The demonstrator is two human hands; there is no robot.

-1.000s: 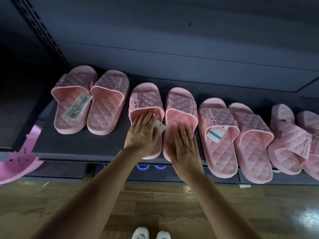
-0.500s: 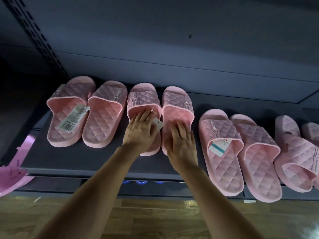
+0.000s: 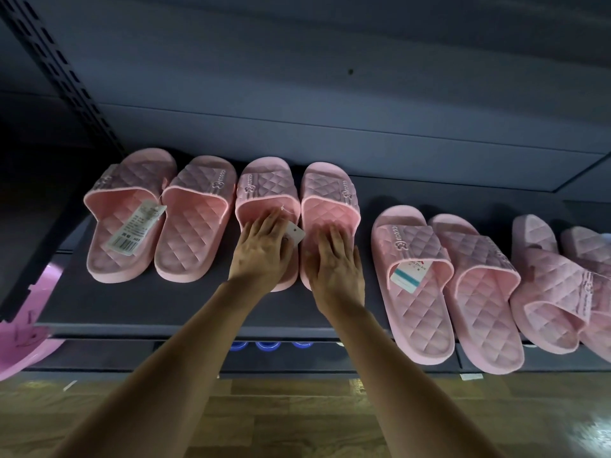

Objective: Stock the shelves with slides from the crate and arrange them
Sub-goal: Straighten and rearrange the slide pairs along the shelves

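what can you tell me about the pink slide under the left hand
The slide is pink and looks like soft moulded foam or rubber, with a quilted diamond pattern and a small raised logo on its wide strap. It lies flat, sole down, toe toward the back of the dark shelf. The left hand rests flat on its footbed, covering the heel. A white hang tag hangs by its strap. The matching slide lies close beside it.

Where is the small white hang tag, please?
Head view, mid-shelf: the white tag sits between the second pair's two slides, beside the left hand.
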